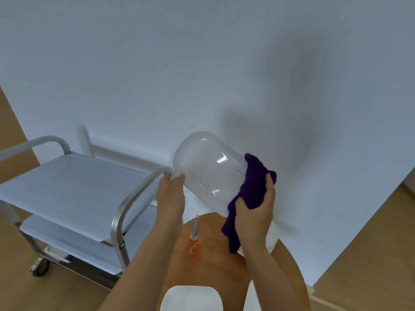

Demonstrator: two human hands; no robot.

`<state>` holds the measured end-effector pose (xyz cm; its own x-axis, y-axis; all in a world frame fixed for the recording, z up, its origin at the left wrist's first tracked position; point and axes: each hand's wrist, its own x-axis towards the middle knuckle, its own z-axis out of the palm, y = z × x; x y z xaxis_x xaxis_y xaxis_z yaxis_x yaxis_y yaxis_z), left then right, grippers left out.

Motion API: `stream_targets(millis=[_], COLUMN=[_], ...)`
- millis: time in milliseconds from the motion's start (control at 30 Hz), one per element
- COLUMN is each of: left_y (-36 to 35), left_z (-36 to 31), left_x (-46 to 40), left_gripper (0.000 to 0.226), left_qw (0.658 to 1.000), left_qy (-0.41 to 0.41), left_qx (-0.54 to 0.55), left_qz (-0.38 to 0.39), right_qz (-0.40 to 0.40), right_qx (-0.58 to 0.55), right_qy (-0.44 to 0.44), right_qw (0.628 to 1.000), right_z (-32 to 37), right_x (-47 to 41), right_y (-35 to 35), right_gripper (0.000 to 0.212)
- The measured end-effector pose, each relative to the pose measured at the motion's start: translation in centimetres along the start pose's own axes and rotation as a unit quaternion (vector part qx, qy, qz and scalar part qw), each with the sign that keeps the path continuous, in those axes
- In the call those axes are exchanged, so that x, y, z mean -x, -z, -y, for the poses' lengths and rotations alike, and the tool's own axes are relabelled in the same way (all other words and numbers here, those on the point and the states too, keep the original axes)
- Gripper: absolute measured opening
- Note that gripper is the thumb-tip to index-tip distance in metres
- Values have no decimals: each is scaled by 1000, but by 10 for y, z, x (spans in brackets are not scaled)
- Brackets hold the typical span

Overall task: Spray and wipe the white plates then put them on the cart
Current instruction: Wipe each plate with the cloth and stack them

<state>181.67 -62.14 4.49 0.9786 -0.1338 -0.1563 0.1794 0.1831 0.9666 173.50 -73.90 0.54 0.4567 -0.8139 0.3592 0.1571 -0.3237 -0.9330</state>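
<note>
The cart (74, 189) stood just beside the table's left edge, its two pale shelves bare as far as I could see, its near handle rail close to my left hand. The round wooden table (226, 272) sat under my arms.

Above the table's far edge I held a clear, rounded dish (208, 169), tilted on its side in the air; it read as see-through rather than white, though I took it for one of the pieces to be cleaned. My left hand (171, 191) steadied it at the left rim with fingers nearly straight and the thumb against the edge. My right hand (256, 212) was clenched on the purple cloth (249, 194), pressing it to the dish's right side.

A white plate (192, 298) lay at the table's near edge, and a stack of white plates (272, 240) showed partly under my right wrist at the right edge. The orange spray bottle (193, 245) stood upright near the table's middle, untouched.

I judged the wiping step to be in hand. The next move would call for finishing the rub, then carrying the dish left onto the cart's top shelf without clipping the rail.
</note>
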Motion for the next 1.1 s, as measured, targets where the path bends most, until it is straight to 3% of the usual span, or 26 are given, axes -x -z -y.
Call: stream_targets(millis=[100, 167, 233, 300, 500, 600, 700, 767, 833, 933, 1000, 1100], left_y=[-5, -16, -23, -20, -10, -4, 5, 15, 23, 26, 22, 16], left_z=[-15, -23, -31, -31, 0, 6, 6, 5, 4, 5, 7, 11], left_x=[7, 13, 9, 0, -20, -31, -40, -44, -44, -37, -29, -18], left_gripper=[66, 71, 59, 48, 7, 6, 23, 41, 53, 63, 67, 55], left_qw=[998, 997, 969, 936, 937, 954, 973, 984, 977, 951, 932, 899], left_qy=[-31, 60, 202, 289, 315, 272, 195, 106, 40, 17, 11, -31], left_qx=[-52, -24, 92, 166, 127, 106, 85, 35, -48, -161, -196, -228], left_qz=[-24, 44, 106, 114, 78, 69, 89, 140, 206, 263, 305, 373], right_qz=[19, 35, 49, 68, 120, 237, 336, 289, 224, 235, 272, 308], right_qx=[131, 207, 258, 277, 296, 263, 167, 77, 28, 0, 32, 176], right_qy=[166, 316, 452, 502, 554, 517, 320, 183, 74, 19, 60, 142], right_qw=[977, 925, 852, 817, 768, 779, 870, 936, 971, 972, 960, 924], right_z=[5, 5, 0, -7, -20, -26, -31, -29, -21, -1, 13, 16], right_x=[-5, -2, 3, 9, 7, 8, 12, 5, -11, -33, -32, -26], right_y=[7, 4, 0, -3, 3, 11, 23, 24, 22, 9, -7, -34], right_gripper=[84, 77, 53, 46, 59, 65, 73, 73, 72, 71, 67, 70])
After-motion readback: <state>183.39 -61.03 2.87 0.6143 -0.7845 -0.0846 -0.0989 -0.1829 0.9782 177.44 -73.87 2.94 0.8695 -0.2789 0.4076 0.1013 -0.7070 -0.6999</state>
